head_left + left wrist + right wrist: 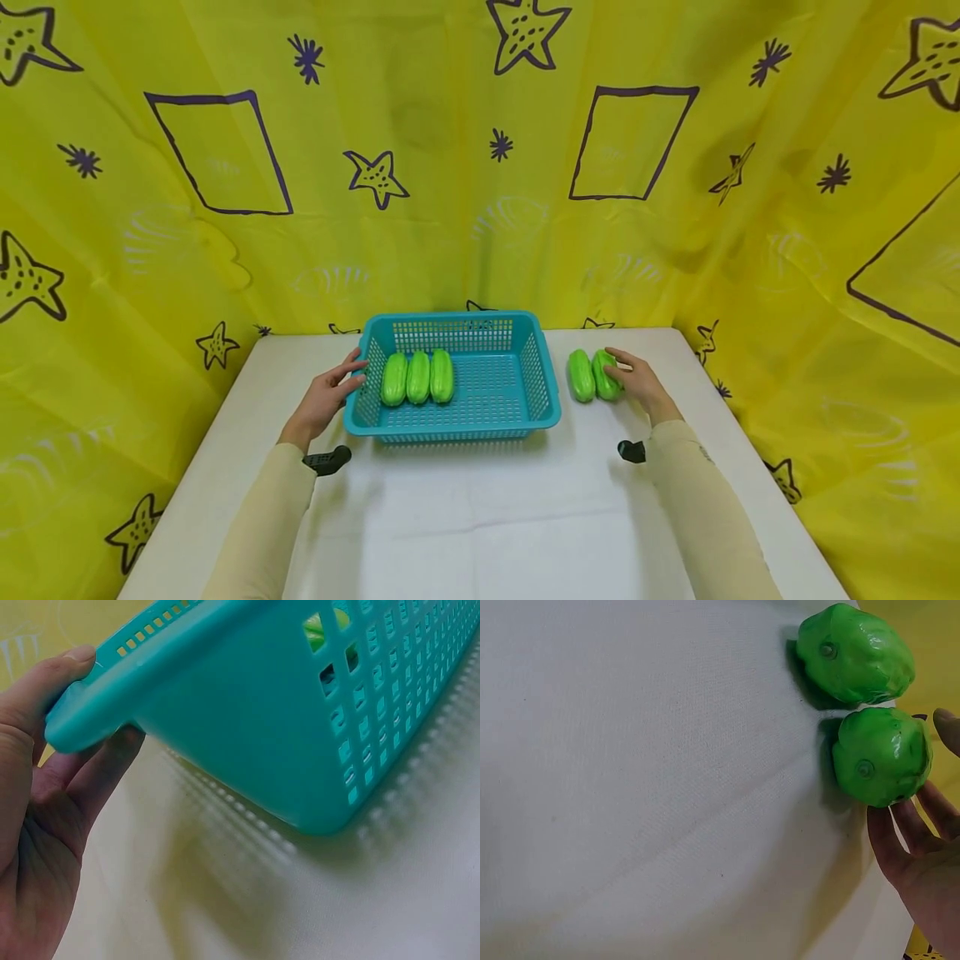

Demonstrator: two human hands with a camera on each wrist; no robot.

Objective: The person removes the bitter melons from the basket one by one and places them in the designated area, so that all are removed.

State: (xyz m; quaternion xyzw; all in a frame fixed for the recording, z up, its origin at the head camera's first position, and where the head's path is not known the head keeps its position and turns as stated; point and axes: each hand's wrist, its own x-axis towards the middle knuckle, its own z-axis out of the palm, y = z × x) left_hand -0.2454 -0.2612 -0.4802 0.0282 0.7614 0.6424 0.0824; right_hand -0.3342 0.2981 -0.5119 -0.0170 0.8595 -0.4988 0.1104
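Note:
A teal plastic basket (pixel 450 431) stands at the back of the white table. Three glossy green cucumber-like vegetables (pixel 417 377) lie side by side in its left part. My left hand (pixel 327 402) grips the basket's left rim, thumb on top and fingers beneath, as the left wrist view shows. Right of the basket, two more such vegetables lie next to each other on the table. The nearer one to the basket (pixel 581 376) is untouched. At the outer one (pixel 881 757), my right hand (pixel 636 382) touches the side with extended fingers; its thumb appears apart from it.
The white table (pixel 480 517) stretches in front of the basket. A yellow curtain (pixel 450 250) with dark star and square outlines hangs behind and on both sides, close to the table's edges. Dark mounts (pixel 327 461) sit at both wrists.

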